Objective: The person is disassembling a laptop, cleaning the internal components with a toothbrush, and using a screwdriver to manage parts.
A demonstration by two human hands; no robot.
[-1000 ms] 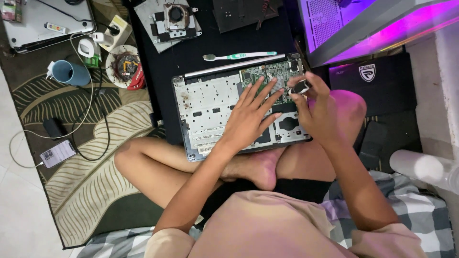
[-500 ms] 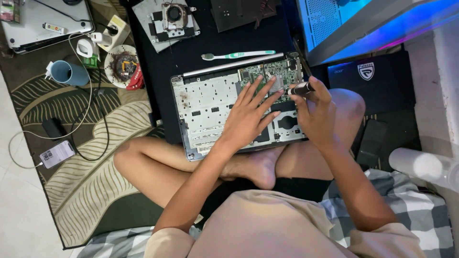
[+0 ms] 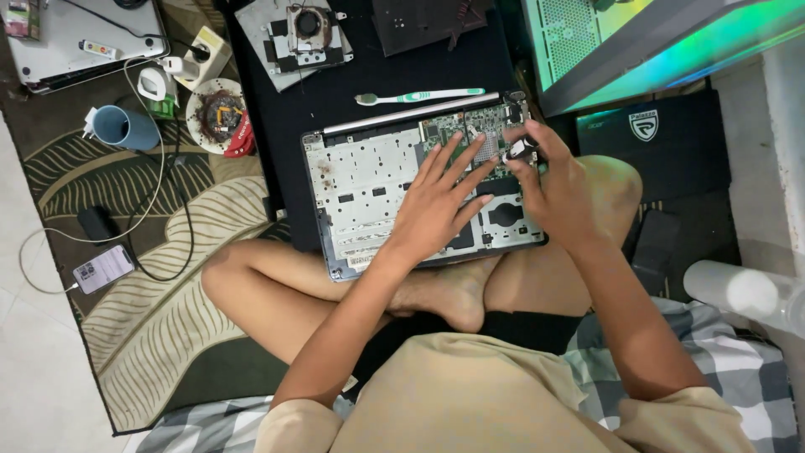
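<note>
One opened laptop base (image 3: 369,197) rests across the seated person's crossed legs, at the near edge of a black mat (image 3: 335,80). Its long axis runs left to right, slightly raised toward the far right. The inner frame faces up, with one green circuit board (image 3: 470,134) exposed in the far right corner.

The left hand (image 3: 440,201) lies palm down on the middle of the base. All five fingers are spread wide and flat, pointing toward the far right; the fingertips reach the circuit board. It grips nothing. The forearm extends from the near side.

The right hand (image 3: 558,189) sits over the right end of the base, fingers curled. Thumb and forefinger pinch one small dark and silver part (image 3: 521,151) just above the right edge of the circuit board.

One toothbrush (image 3: 419,97) lies on the mat just beyond the base, long axis left to right, head to the left.

On the patterned rug (image 3: 134,319) at the left: one blue cup (image 3: 124,127) on its side, one phone (image 3: 102,268) with a cable attached, one round plate (image 3: 220,116).
</note>
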